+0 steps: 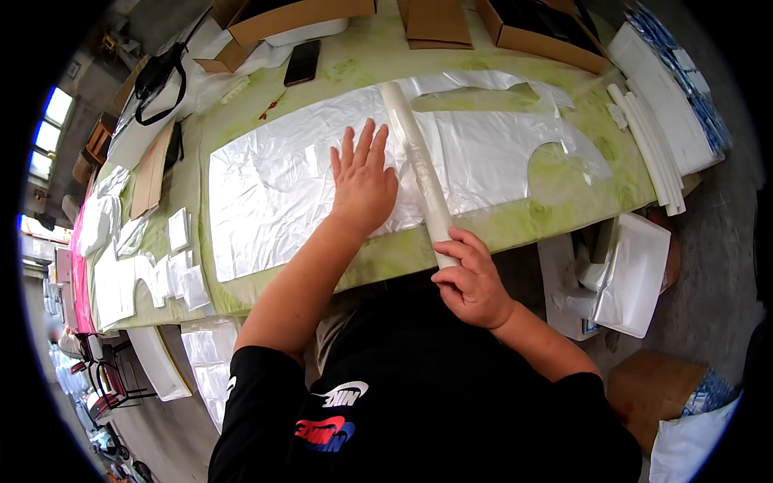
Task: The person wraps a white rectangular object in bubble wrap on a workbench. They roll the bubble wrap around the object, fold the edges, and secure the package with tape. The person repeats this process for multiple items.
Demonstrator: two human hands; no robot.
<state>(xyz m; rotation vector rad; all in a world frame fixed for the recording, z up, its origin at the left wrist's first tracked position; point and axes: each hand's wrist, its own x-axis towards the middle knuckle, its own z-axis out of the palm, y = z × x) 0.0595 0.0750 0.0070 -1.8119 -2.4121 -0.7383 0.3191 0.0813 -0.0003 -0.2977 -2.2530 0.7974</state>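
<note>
A thin, shiny white plastic sheet (274, 177) with curved cutouts at its right end, shaped like a disposable apron, lies spread on the green-patterned table. Across its middle rests a long white tube (419, 161), slanting from the far side to the near table edge. My left hand (364, 181) lies flat on the sheet just left of the tube, fingers spread. Past the table's near edge, my right hand (471, 278) is closed around the tube's near end, thumb below and fingers on top.
At the back are cardboard boxes (539, 40) and a dark phone (303, 63). Several white tubes (648, 149) lie at the right edge beside stacked blue-and-white packs (676, 80). Folded plastic pieces (181, 274) lie at left. White bins (632, 278) stand below the right side.
</note>
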